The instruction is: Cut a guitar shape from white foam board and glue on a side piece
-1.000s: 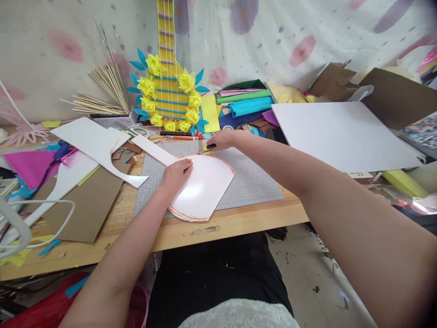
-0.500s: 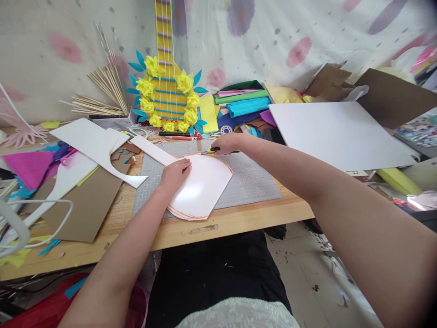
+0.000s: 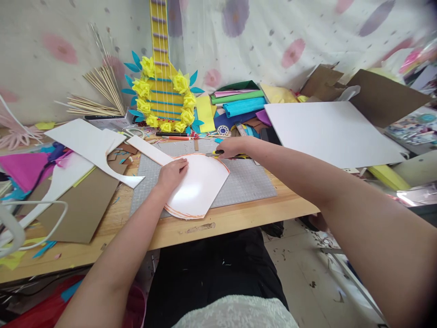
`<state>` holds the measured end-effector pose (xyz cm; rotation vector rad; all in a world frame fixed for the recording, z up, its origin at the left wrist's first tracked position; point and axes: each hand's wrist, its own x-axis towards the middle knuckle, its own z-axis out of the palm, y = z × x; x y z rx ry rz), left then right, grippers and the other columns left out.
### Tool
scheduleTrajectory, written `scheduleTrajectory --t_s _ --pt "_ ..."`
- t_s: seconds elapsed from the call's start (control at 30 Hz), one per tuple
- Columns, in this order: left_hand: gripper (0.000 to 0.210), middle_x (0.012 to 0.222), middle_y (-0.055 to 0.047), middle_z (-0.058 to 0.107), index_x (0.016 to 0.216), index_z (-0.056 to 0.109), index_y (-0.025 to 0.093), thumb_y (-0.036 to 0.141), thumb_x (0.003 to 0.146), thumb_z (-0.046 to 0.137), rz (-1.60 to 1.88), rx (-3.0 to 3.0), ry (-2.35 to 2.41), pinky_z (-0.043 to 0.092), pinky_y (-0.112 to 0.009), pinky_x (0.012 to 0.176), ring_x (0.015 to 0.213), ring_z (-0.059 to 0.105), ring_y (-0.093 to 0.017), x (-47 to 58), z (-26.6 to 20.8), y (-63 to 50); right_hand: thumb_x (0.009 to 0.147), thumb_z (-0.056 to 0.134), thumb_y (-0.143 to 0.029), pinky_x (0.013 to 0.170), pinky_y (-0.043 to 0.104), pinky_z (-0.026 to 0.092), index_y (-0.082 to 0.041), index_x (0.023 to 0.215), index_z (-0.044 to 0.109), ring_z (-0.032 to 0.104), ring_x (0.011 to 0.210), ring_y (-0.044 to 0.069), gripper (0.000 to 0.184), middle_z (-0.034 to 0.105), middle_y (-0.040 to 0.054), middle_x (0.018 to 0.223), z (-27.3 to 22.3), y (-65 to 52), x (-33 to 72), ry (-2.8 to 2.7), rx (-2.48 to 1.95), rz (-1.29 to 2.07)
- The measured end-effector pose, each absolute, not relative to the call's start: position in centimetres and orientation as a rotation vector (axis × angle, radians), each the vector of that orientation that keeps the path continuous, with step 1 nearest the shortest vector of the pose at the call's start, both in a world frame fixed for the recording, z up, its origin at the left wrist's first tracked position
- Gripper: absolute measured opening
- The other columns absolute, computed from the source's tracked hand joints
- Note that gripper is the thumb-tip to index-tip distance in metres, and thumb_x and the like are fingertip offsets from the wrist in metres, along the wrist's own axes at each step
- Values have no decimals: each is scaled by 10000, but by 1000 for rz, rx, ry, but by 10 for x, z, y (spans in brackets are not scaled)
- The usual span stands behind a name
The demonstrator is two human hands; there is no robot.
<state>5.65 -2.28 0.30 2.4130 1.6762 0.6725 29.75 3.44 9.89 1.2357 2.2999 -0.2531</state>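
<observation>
A white foam board piece (image 3: 198, 189), shaped like a rounded body with a straight neck, lies on the grey cutting mat (image 3: 251, 184). Orange lines run along its curved edges. My left hand (image 3: 173, 174) rests flat on the board near the base of the neck, fingers stretched out. At the board's far edge, my right hand (image 3: 232, 146) is closed around a yellow and black utility knife (image 3: 218, 152). The knife's blade points left along the orange curve; whether the tip is in the board I cannot make out.
White offcuts (image 3: 85, 141) and brown cardboard (image 3: 80, 209) lie left of the mat. Behind it stands a yellow paper guitar (image 3: 167, 98) with flowers, beside wooden sticks (image 3: 105, 93). Coloured paper rolls (image 3: 244, 107) and a large white board (image 3: 331, 132) are at the right.
My right hand has slid the knife rightward along the board's far curved edge. My left hand stays in place on the board. The whole view has shifted slightly.
</observation>
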Motion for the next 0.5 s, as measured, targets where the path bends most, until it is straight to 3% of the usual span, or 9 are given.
scheduleTrajectory --t_s 0.5 --pt "288 1175 -15 658 1040 714 232 254 866 486 617 2432 1682 430 -318 1019 1130 595 -183 58 8 -23 840 473 -341 584 314 390 -145 813 671 610 632 193 280 692 96 753 101 2 312 2203 1325 -283"
